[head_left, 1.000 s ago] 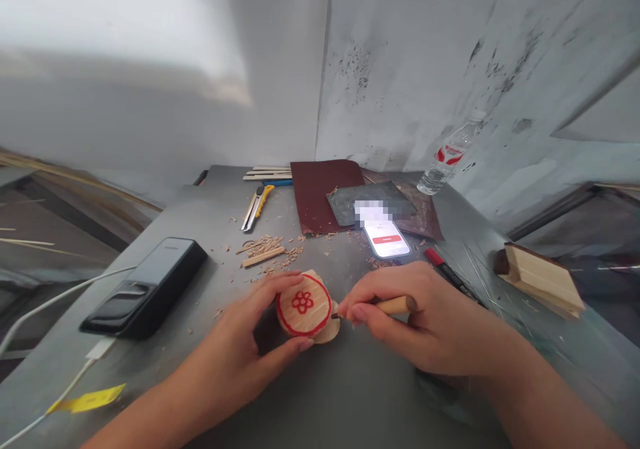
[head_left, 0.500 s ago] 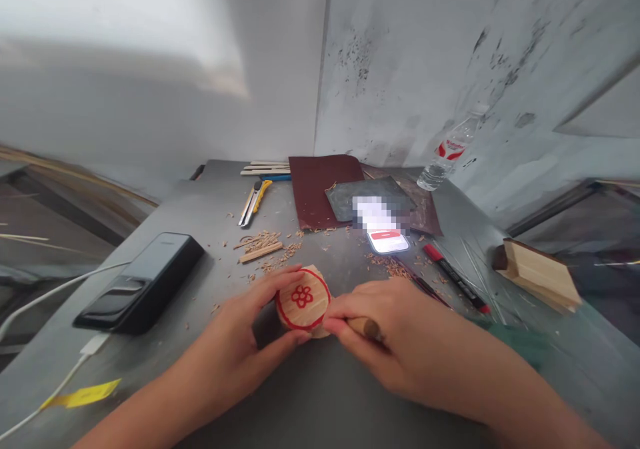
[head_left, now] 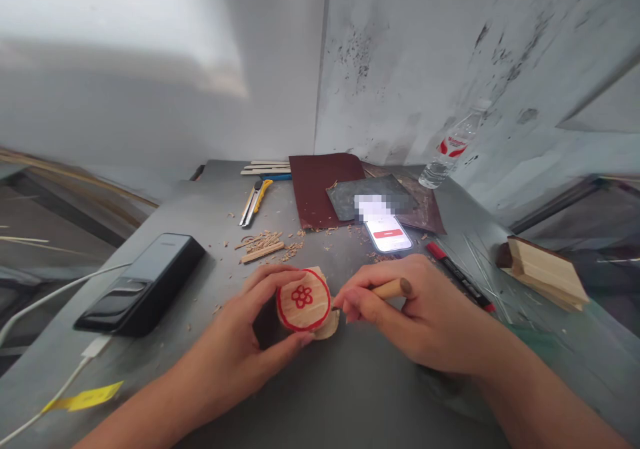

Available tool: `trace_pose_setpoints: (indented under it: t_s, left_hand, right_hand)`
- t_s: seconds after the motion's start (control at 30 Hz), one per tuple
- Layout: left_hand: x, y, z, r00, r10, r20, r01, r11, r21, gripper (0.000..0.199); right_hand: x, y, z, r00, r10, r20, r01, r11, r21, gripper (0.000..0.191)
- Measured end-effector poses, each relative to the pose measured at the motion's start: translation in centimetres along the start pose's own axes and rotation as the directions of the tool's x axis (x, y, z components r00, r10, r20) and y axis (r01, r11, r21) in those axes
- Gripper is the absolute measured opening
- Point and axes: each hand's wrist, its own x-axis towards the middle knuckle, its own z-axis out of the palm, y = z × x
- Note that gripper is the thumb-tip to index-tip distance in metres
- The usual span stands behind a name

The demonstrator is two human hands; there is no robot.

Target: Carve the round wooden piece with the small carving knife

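A small round wooden block (head_left: 315,312) stands near the middle of the table, a red ring and a red flower drawn on its top. My left hand (head_left: 260,312) grips it from the left, thumb in front and fingers behind. In my right hand (head_left: 385,302) is a carving tool with a wooden handle (head_left: 393,289). Its tip meets the block's right edge, beside the red ring; the blade is mostly hidden by my fingers. Pale bare wood shows outside the ring at the lower right.
Wood shavings (head_left: 267,242) lie behind the block. A yellow utility knife (head_left: 255,202), brown sandpaper (head_left: 320,189) and a lit phone (head_left: 387,232) are farther back. A red-capped marker (head_left: 460,276), a wood piece (head_left: 543,272) and a water bottle (head_left: 453,149) are right; a black power bank (head_left: 143,282) is left.
My right hand has shifted slightly right and turned, so the tool's handle now points up to the right. The left hand keeps its hold on the block.
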Motion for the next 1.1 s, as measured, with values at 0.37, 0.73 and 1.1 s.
trace_pose_setpoints:
  t_s: [0.37, 0.73, 1.1]
  left_hand:
    - [-0.4, 0.2, 0.0, 0.999, -0.003, -0.039, 0.005, 0.998, 0.059, 0.056]
    - [-1.1, 0.6, 0.9, 1.000, -0.009, 0.015, 0.008, 1.000, 0.023, 0.070]
    - [-0.3, 0.6, 0.0, 1.000, 0.014, 0.011, -0.014, 1.000, -0.006, 0.074]
  right_hand:
    - [0.1, 0.2, 0.1, 0.999, -0.028, 0.032, 0.029, 0.999, -0.013, 0.034]
    - [1.1, 1.5, 1.5, 0.998, 0.016, -0.064, -0.013, 0.998, 0.054, 0.044]
    - [1.4, 2.1, 1.3, 0.995, 0.076, -0.057, -0.072, 0.995, 0.063, 0.048]
